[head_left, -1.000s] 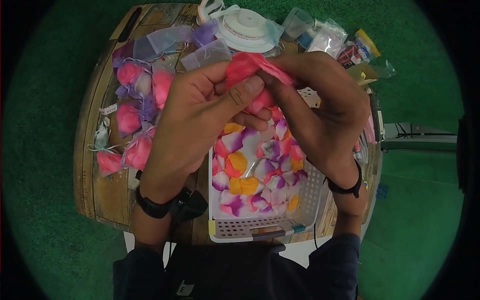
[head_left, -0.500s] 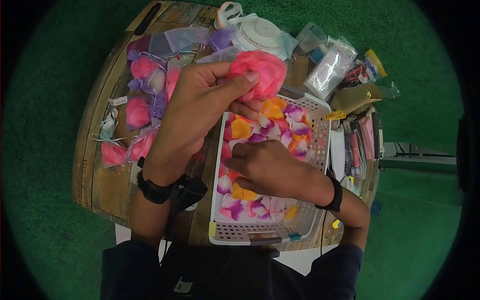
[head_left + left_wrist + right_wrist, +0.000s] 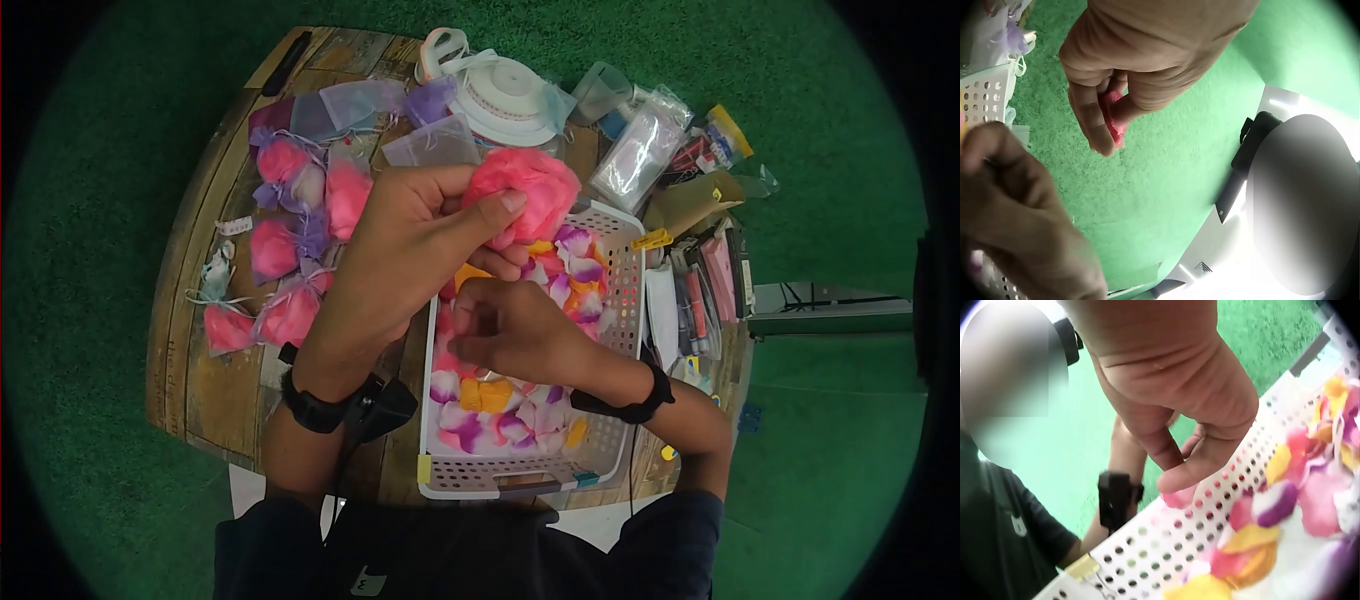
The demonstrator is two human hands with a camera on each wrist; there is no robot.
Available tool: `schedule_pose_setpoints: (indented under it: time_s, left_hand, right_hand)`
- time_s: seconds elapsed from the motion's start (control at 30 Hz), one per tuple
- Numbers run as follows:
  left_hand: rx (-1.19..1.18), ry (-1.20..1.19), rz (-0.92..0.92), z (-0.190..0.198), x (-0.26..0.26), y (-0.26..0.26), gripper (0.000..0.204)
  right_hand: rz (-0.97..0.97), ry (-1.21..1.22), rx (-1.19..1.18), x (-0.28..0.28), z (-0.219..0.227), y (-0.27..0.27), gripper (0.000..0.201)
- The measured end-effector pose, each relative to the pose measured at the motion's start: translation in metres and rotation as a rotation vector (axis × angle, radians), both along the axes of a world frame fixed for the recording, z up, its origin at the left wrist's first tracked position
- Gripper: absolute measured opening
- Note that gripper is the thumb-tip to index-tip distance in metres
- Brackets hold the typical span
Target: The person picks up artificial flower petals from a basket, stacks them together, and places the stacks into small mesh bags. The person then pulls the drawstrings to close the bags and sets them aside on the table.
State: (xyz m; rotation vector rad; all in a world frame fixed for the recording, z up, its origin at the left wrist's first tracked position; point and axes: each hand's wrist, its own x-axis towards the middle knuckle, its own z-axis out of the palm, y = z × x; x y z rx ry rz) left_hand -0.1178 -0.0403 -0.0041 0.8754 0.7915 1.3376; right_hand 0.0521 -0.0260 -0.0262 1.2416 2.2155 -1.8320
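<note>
Filling a pink mesh pouch (image 3: 525, 192) over the white perforated plastic basket (image 3: 628, 262).
Our left hand (image 3: 410, 250) pinched the pouch; our right hand (image 3: 515, 330) pinched petals (image 3: 1180, 497) above that basket.

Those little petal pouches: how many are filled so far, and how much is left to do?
About five filled pouches lie tied on the table's left. In hand: the left hand holds a pink pouch while the right hand pinches petals over the basket. Left: several empty pouches wait at the far edge, and plenty of loose petals remain.
</note>
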Motion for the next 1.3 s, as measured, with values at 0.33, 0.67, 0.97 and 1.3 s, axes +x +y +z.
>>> schedule_pose_setpoints:
  time_s: [0.33, 0.67, 0.97, 1.3]
  left_hand:
    - [0.026, 0.112, -0.016, 0.009, 0.012, -0.005, 0.022]
    - [-0.009, 0.206, -0.064, 0.012, 0.015, -0.008, 0.021]
    - [0.013, 0.187, -0.117, 0.013, 0.013, -0.010, 0.020]
    - [0.081, 0.392, -0.241, 0.024, 0.008, -0.014, 0.020]
  right_hand:
    - [-0.418, 0.576, 0.228, 0.069, 0.080, -0.006, 0.018]
    - [-0.370, 0.578, 0.013, 0.070, 0.083, -0.001, 0.018]
    - [-0.324, 0.663, 0.545, 0.060, 0.079, 0.002, 0.015]
    - [0.023, 0.377, 0.765, 0.044, 0.102, 0.006, 0.023]
